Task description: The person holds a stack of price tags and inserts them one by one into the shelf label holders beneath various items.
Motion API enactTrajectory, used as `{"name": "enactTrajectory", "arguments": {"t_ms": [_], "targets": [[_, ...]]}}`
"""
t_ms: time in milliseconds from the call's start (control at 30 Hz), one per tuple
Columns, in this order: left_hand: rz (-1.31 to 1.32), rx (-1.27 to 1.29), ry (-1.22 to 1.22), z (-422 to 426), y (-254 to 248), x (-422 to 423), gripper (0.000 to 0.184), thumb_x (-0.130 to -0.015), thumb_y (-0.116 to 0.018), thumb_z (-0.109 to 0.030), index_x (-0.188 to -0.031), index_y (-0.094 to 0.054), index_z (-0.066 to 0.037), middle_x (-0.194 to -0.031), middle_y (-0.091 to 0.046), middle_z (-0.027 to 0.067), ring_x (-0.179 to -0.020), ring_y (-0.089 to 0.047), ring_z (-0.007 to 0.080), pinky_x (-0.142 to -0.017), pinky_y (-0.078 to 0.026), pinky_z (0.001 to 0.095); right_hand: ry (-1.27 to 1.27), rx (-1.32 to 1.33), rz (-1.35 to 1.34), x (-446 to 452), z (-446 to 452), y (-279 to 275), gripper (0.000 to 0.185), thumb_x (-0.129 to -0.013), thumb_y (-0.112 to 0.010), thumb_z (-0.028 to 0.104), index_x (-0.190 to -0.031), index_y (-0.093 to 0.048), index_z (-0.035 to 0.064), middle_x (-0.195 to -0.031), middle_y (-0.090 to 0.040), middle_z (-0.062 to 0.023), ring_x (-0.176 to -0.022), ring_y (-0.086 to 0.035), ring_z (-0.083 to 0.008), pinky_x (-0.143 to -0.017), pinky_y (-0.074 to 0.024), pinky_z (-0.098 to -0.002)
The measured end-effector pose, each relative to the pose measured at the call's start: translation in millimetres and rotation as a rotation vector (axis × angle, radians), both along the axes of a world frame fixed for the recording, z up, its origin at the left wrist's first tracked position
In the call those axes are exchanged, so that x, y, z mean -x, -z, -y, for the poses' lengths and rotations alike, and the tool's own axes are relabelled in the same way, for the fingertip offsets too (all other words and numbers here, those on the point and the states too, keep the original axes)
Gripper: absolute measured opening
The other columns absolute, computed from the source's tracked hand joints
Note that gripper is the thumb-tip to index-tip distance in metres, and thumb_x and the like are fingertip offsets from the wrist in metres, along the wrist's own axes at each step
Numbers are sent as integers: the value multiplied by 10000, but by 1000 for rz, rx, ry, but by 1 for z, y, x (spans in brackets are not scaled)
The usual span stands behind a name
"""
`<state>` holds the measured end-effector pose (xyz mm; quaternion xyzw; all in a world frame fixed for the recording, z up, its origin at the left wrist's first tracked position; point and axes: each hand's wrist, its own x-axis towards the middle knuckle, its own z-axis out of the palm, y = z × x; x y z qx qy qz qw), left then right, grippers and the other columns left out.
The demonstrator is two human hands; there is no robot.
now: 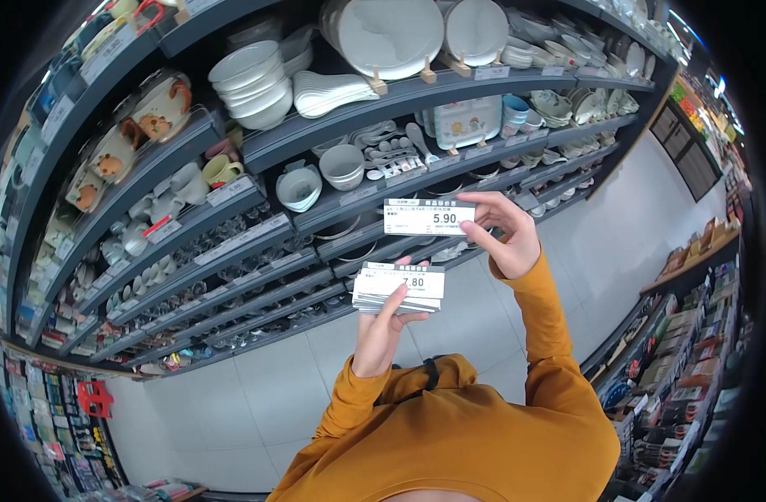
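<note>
My left hand [385, 326] grips a stack of price tags [391, 289], thumb pressed across the top one, which reads 7.80. Above and to the right, my right hand [508, 230] pinches a single price tag [422, 217] by its right end, between thumb and fingers. That tag reads 5.90 and faces me. The two hands are apart, and the single tag hangs a little above the stack without touching it. Behind the tags run grey shelves [333, 197] of tableware. Parts of my left fingers are hidden under the stack.
White bowls [253, 84], large plates [387, 38], grey bowls [343, 167] and mugs [222, 170] fill the shelves ahead. A red basket [95, 400] stands low at the left. Packed goods line a shelf [676, 393] on the right. Pale floor tiles [257, 376] lie below.
</note>
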<state>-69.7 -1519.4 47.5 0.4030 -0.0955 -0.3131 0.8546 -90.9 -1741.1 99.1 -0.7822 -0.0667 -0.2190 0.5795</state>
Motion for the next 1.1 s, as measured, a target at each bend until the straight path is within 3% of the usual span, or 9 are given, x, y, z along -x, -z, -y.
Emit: {"name": "enactTrajectory", "arguments": {"t_ms": [367, 533, 667, 733, 833, 900, 967, 1100], "targets": [[1, -62, 20, 89, 1, -16, 404, -969, -497, -116, -1353, -425, -11, -1287, -558, 164, -1021, -633, 198, -729, -563, 302, -19, 13, -33, 0, 84, 16, 322, -869, -654, 64, -1180, -606, -3, -1020, -672, -101, -867, -658, -128, -775, -523, -262], [-19, -75, 6, 181, 28, -19, 388, -974, -495, -120, -1347, -441, -24, -1272, -568, 154, -1008, -637, 198, -736, -564, 310, -96, 52, -33, -4, 175, 35, 285, -859, -674, 74, -1131, -628, 1, -995, -671, -104, -843, -659, -139, -752, -521, -265], [-102, -19, -58, 275, 13, -12, 422, -960, -508, -117, -1362, -414, -29, -1318, -535, 167, -1035, -629, 190, -708, -561, 267, -65, 103, -82, -19, 271, 28, 266, -839, -692, 93, -1086, -643, 12, -968, -666, -103, -837, -645, -134, -729, -521, -259], [-120, -40, -69, 315, 15, -11, 426, -959, -510, -121, -1365, -413, -33, -1324, -532, 167, -1041, -627, 191, -715, -557, 266, -10, 270, 11, -38, 323, 6, 253, -845, -677, 118, -1066, -635, 3, -924, -663, -100, -819, -644, -145, -737, -512, -279], [-128, -57, -53, 362, 10, -6, 444, -962, -510, -135, -1376, -396, -24, -1329, -526, 178, -1045, -629, 198, -714, -557, 261, 94, 261, 174, -92, 393, -20, 265, -870, -663, 128, -1096, -604, 2, -913, -672, -107, -820, -652, -162, -749, -512, -297], [-83, -56, -40, 386, 3, -4, 450, -963, -511, -145, -1377, -390, -16, -1324, -526, 190, -1031, -637, 204, -705, -563, 265, 68, 288, 209, -128, 431, -37, 323, -885, -653, 141, -1191, -597, 58, -933, -691, -135, -885, -676, -178, -785, -523, -301], [-65, -52, -82, 401, 0, -3, 457, -962, -515, -152, -1378, -386, -14, -1319, -528, 196, -1024, -640, 207, -700, -566, 264, 102, 540, 281, -164, 463, -43, 296, -894, -627, 124, -1188, -620, 92, -948, -696, -130, -897, -686, -207, -787, -529, -309], [-65, -59, -212, 422, -4, -7, 468, -959, -521, -159, -1381, -380, -13, -1312, -531, 201, -1019, -643, 211, -698, -570, 265, 16, 499, 277, -208, 485, -47, 230, -897, -590, 84, -1118, -649, 61, -947, -689, -109, -884, -679, -215, -797, -525, -306]]}}
